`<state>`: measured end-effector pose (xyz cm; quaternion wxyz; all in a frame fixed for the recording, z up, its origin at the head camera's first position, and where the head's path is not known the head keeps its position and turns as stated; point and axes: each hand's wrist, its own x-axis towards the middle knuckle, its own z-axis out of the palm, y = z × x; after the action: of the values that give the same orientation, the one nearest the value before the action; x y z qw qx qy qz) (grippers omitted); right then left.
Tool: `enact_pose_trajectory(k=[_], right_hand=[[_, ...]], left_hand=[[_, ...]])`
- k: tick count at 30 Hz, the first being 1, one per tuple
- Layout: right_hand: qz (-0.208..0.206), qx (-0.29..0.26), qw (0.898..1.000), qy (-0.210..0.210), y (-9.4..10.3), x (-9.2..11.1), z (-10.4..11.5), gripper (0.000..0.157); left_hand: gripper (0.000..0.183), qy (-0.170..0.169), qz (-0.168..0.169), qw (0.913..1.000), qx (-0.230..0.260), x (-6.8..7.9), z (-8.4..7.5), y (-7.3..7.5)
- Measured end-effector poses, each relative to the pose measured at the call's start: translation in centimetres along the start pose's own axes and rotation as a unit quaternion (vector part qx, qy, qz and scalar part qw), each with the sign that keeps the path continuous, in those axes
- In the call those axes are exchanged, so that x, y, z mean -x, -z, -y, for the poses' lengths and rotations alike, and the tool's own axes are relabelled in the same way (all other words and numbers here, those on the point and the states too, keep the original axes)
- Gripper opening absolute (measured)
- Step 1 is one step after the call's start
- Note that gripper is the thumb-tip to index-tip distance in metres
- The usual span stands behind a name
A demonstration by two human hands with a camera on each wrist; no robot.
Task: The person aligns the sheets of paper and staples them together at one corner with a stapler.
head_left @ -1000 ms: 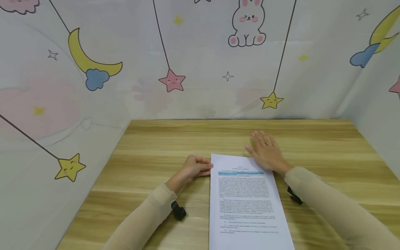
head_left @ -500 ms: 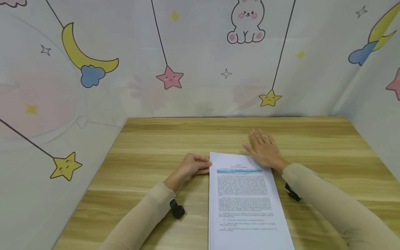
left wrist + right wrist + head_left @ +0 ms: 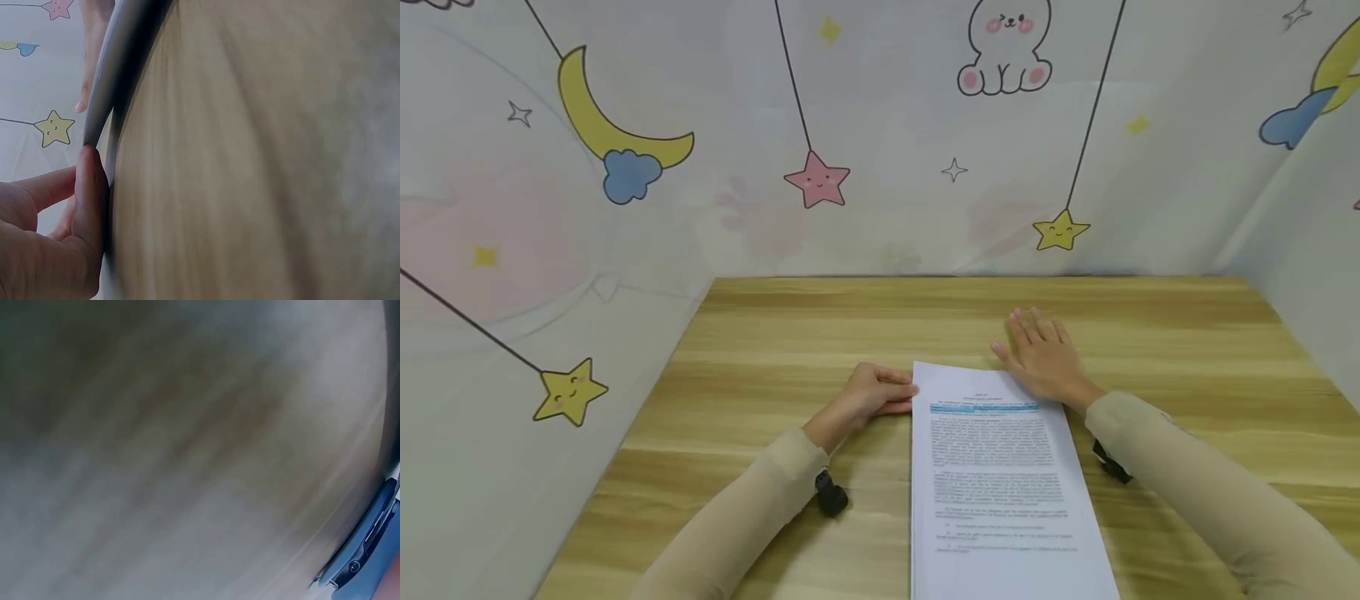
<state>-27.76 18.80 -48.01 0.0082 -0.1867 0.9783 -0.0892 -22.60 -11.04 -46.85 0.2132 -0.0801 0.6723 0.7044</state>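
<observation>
A stack of printed paper (image 3: 1000, 575) lies lengthwise on the wooden table, with lines near its top highlighted in blue. At its upper left edge, my left hand (image 3: 862, 396) pinches the sheets between thumb and fingers. In the left wrist view, the fingertips of the left hand (image 3: 47, 244) meet the edge of the paper stack (image 3: 103, 90). My right hand (image 3: 1047, 362) lies flat across the top right corner, fingers spread and reaching past the paper onto the tabletop. That corner is hidden under the palm.
The wood-grain table (image 3: 820, 325) runs back to a white curtain (image 3: 895, 100) printed with stars, moons and a rabbit. Curtain also borders both sides. A black wrist device (image 3: 830, 493) sits at the left cuff. In the right wrist view, the table surface (image 3: 187, 487) is blurred.
The head view has shifted slightly. Both hands and the paper stack keep the same places relative to one another.
</observation>
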Motion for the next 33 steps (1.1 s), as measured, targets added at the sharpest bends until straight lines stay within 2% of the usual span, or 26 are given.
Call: enact_pose_trajectory(k=[8,18,24,30,33], right_hand=[[0.009,0.008,1.0,0.005,0.04,0.45,0.04,0.08],[0.011,0.022,1.0,0.008,-0.25,0.23,0.26,0.08],[0.019,0.017,1.0,0.008,-0.67,0.41,0.51,0.08],[0.005,0.018,1.0,0.007,-0.39,0.15,0.35,0.08],[0.013,0.022,1.0,0.004,-0.17,0.09,0.2,0.081]], left_hand=[[0.024,0.011,0.005,0.9998,-0.013,-0.22,0.14,-0.05],[0.023,0.001,0.003,0.9999,-0.013,-0.12,0.02,0.06],[0.022,0.007,-0.002,0.9998,-0.02,0.23,0.1,0.16],[0.022,-0.008,0.001,0.9997,-0.022,0.06,-0.18,0.11],[0.021,-0.005,-0.003,0.9996,-0.027,0.0,-0.26,-0.07]])
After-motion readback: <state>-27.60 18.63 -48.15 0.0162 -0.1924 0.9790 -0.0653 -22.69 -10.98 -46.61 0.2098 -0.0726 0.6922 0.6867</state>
